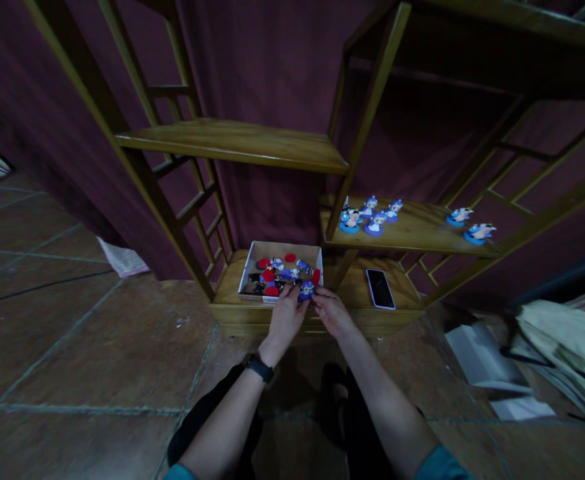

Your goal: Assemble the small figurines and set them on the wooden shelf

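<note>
Left hand point(285, 313) and right hand point(331, 311), fingertips closed together on purple-blue figurine point(307, 289), near box's front right corner. Open box point(272, 249), 10 o'clock from figurine: jumbled figurines point(290, 273), red discs point(290, 257).

Left hand point(288, 315) and right hand point(333, 313) holding a blue piece point(307, 289), probably a figurine, beside an open box point(306, 252)

The single camera, worn on the head, looks forward and down, from near, at left hand point(287, 313), right hand point(334, 315) and shelf point(237, 140).
</note>
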### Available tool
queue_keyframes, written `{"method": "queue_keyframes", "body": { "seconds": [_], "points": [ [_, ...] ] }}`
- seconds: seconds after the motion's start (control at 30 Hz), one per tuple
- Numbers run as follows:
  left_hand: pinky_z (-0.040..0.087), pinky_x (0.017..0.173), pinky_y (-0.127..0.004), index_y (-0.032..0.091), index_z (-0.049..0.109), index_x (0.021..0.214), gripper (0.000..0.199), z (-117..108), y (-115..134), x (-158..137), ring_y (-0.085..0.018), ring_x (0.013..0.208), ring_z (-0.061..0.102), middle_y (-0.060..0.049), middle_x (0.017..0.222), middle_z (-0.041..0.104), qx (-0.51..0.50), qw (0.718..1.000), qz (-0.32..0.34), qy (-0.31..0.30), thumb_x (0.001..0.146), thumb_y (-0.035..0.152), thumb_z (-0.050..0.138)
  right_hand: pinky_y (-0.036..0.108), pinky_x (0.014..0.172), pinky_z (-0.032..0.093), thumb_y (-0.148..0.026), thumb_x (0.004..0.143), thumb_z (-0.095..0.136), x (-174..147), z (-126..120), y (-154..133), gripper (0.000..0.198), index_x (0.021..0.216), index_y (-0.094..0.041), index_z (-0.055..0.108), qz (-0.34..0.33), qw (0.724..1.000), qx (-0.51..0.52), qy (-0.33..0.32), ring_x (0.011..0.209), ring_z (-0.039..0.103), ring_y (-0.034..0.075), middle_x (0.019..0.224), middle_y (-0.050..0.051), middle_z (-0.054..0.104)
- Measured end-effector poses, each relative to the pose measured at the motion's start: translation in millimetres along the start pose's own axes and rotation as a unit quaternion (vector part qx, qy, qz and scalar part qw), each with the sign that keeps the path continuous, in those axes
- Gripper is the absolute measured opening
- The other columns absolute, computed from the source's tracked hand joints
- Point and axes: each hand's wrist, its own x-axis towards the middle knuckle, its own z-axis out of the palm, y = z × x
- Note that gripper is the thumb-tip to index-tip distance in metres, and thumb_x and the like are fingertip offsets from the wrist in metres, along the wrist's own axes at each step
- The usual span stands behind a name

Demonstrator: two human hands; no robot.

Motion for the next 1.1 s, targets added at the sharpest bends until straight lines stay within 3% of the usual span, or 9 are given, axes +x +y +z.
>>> {"method": "queue_keyframes", "body": {
  "seconds": [0.73,1.1],
  "points": [
    [0.044,0.091,-0.038,0.017,0.051,0.120,0.040,2.3,-0.3,-2.0,-0.024,0.107,0.054,-0.013,0.118,0.055,0.011,0.999,-0.020,-0.027,0.080,0.017,0.052,0.025,0.069,0.046,-0.015,0.056,0.068,-7.6,8.1,-8.4,0.020,0.076,-0.018,0.067,0.000,1.000,-0.014,-0.009,0.072,0.061,0.014,0.079,0.001,0.070],
    [0.048,0.079,-0.036,0.017,0.061,0.102,0.027,-0.4,-3.2,4.8,-0.023,0.089,0.060,-0.009,0.096,0.062,-0.040,0.997,-0.067,-0.024,0.076,0.024,0.058,0.027,0.071,0.047,-0.018,0.059,0.073,-2.2,2.1,-2.7,0.021,0.078,-0.019,0.065,0.004,1.000,0.002,0.017,0.072,0.063,0.014,0.078,0.001,0.070]
  ]
}}
